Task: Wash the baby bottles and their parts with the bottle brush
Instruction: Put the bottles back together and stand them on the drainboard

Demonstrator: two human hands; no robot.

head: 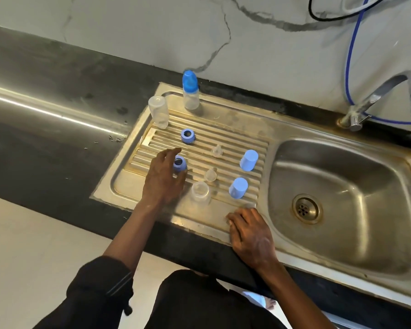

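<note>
The task's pieces were set out on the ribbed drainboard [226, 125] at the centre of the frame: a capped bottle [190, 97] at its upper edge, an open clear bottle [158, 112] to the left of that, and a second open bottle [200, 193] lower down. Two blue caps [248, 160] were stood nearer the basin [337, 186]. The left hand [163, 179] was spread over the lower blue collar ring [179, 163], forefinger and thumb loosely parted on either side of it; whether contact was made could not be told. The right hand [249, 233] was laid on the front rim, fingers relaxed and holding nothing. The ring was judged light, rigid and slippery if wet, best pinched across its outer wall. The clear nipple [210, 175] beside it was judged soft and easily squashed. No brush was seen.
</note>
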